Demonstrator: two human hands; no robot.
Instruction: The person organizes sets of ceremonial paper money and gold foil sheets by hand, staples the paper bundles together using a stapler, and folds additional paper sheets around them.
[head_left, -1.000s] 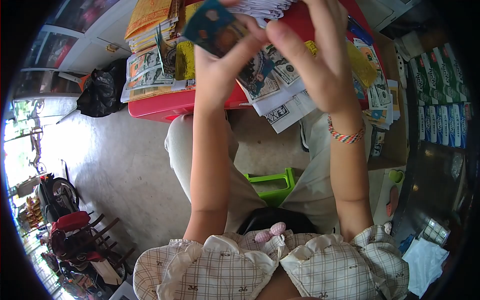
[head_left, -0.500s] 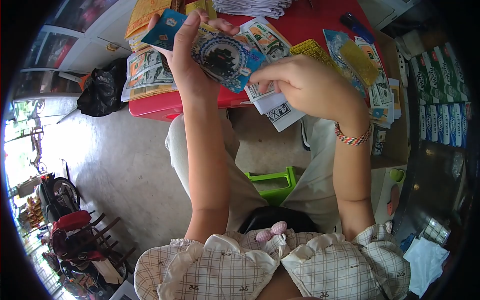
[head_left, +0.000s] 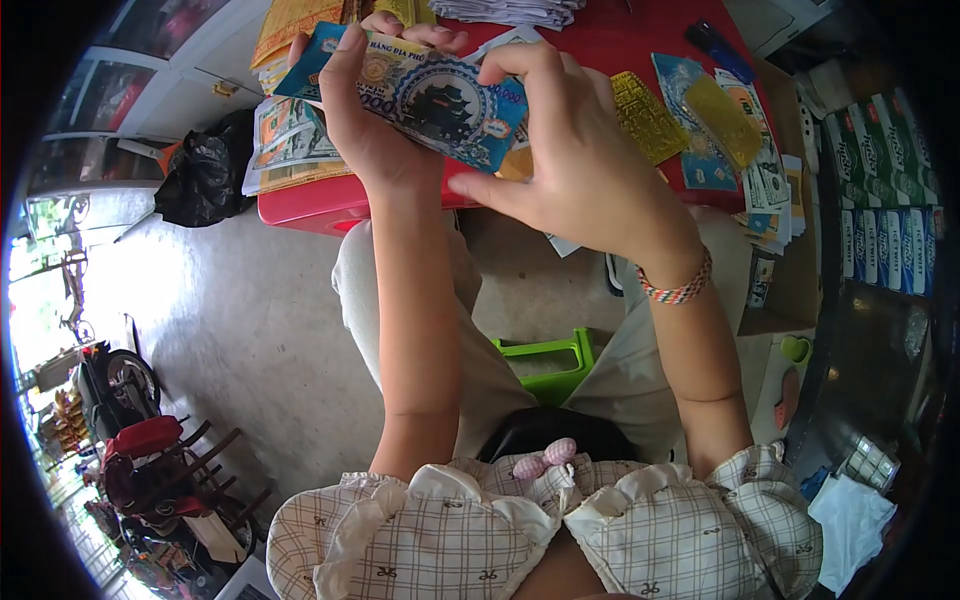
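My left hand [head_left: 375, 140] holds a blue and cream joss paper note [head_left: 445, 105], printed with a dark pagoda in a round frame, above the near edge of the red table [head_left: 310, 207]. Its thumb lies over the note's left end, with the other fingers behind; whether several notes are stacked there I cannot tell. My right hand [head_left: 590, 165] is at the note's right end, fingers spread. Its index fingertip is by the upper right edge, and its thumb stays apart below. Behind this hand, a white paper's corner [head_left: 565, 244] shows.
Dollar-like notes [head_left: 295, 130] lie at the table's left. On the right are gold patterned paper [head_left: 645, 115], more blue notes [head_left: 710, 165] and a dark blue pen-like object [head_left: 715, 45]. White papers [head_left: 510, 8] are stacked behind. A green plastic stool [head_left: 550, 365] stands between my legs.
My right hand has opened from its bent-finger grip near the note's lower right corner and moved slightly left. The printed white paper below is now mostly out of sight. The note has tilted a little.
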